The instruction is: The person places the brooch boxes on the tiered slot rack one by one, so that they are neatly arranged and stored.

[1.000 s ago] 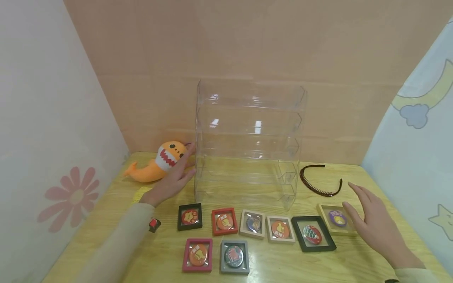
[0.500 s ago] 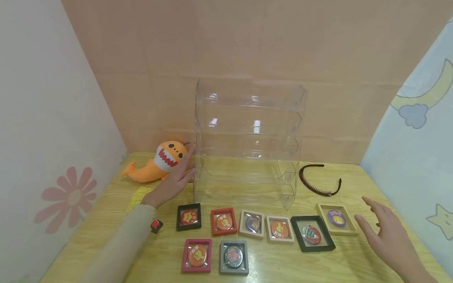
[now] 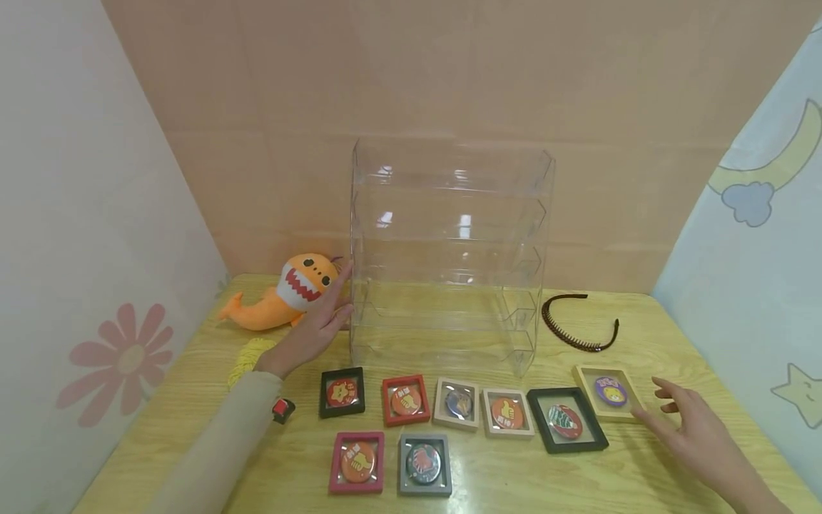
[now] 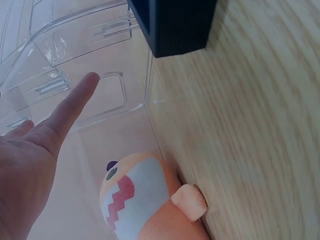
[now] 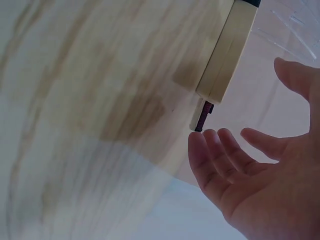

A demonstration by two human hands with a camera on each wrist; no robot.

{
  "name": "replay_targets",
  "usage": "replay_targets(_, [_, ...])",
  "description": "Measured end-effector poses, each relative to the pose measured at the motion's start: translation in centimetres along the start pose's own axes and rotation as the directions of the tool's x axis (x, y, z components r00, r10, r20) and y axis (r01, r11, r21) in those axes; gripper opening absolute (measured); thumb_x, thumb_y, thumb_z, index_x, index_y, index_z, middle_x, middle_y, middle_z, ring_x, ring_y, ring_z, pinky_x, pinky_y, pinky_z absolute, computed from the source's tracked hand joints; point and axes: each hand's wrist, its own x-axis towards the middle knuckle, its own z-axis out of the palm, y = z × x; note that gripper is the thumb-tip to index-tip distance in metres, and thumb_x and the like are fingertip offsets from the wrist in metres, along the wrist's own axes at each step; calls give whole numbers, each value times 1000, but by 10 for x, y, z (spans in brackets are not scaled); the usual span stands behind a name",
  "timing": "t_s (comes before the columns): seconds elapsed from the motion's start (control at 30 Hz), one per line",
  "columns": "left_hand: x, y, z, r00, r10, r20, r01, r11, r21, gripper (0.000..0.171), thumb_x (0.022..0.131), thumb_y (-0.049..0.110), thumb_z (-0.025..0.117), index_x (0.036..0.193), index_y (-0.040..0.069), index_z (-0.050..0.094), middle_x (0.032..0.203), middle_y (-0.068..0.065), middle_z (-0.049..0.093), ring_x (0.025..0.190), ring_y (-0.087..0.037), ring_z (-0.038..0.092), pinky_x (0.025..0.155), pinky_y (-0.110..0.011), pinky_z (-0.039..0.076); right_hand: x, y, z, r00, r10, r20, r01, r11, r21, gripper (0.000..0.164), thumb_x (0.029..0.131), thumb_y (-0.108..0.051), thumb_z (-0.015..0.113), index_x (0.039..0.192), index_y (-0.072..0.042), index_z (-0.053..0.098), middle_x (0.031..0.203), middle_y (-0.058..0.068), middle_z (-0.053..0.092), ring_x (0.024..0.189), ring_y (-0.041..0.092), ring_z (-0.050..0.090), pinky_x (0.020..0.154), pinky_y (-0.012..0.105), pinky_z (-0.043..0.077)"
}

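In the head view a clear acrylic tiered rack [image 3: 449, 330] stands at the middle back. My left hand [image 3: 307, 339] is at its left side, fingers extended and fingertips right at the clear panel. The left wrist view shows the left hand [image 4: 32, 165] with a straight finger in front of that panel. My right hand [image 3: 700, 439] hovers to the right of a light wooden-coloured frame [image 3: 610, 391] with a purple round badge inside. Its thumb tip overlaps the frame's corner. In the right wrist view the right hand [image 5: 270, 185] holds nothing, fingers loosely bent, near the frame's edge [image 5: 225, 55].
Several more badge frames lie in front of the rack, including a large black one [image 3: 568, 421], a red one [image 3: 407, 401] and a grey one [image 3: 424, 465]. A dark toothed headband [image 3: 571, 339] lies at the right. An orange plush shark [image 3: 276, 307] and yellow yarn [image 3: 247, 360] are at the left.
My right hand has drawn back off the light wooden-coloured frame, then come back in low beside its right edge. The left hand stays at the rack's side.
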Motion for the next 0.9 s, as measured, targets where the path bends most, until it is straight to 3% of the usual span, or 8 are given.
replay_targets(0.1, [0, 0, -1, 1000, -10, 5, 11, 1000, -16, 73, 111, 15, 41, 163, 37, -5, 169, 6, -2, 150, -34, 21, 115, -60, 29, 3, 2, 1, 998, 23, 54, -24, 1000, 8, 81, 99, -38, 67, 145, 18, 32, 123, 38, 49, 104, 52, 56, 76, 63, 50])
replay_targets(0.3, [-2, 3, -3, 999, -30, 22, 31, 998, -61, 73, 111, 14, 41, 163, 38, -5, 169, 4, -3, 140, -41, 40, 94, -48, 54, 12, 7, 1, 994, 21, 107, -22, 1000, 8, 83, 97, -38, 70, 142, 20, 33, 116, 33, 55, 97, 43, 60, 74, 56, 52])
replay_targets(0.57, [-3, 4, -2, 998, -54, 26, 56, 997, -57, 73, 111, 16, 42, 162, 41, -5, 169, 9, -2, 140, -35, 42, 98, -44, 53, 19, 11, 1, 986, 39, 164, -37, 999, -19, 81, 96, -40, 71, 141, 18, 37, 106, 17, 64, 77, 14, 52, 63, 30, 45])
replay_targets(0.73, [-3, 3, -1, 997, -66, 36, 70, 993, -97, 72, 111, 18, 41, 162, 43, -4, 168, 11, -2, 140, -35, 42, 88, -33, 58, 20, 14, 1, 985, 41, 170, -39, 999, -19, 78, 96, -40, 71, 141, 15, 39, 104, 13, 65, 74, 5, 53, 62, 27, 46])
replay_targets(0.9, [-5, 4, -1, 997, -67, 38, 70, 994, -89, 72, 111, 19, 42, 162, 42, -4, 168, 10, -2, 140, -35, 42, 91, -34, 57, 22, 18, -1, 984, 26, 178, -25, 1000, -8, 77, 94, -37, 73, 142, 12, 39, 101, 8, 67, 76, 1, 58, 63, 28, 49])
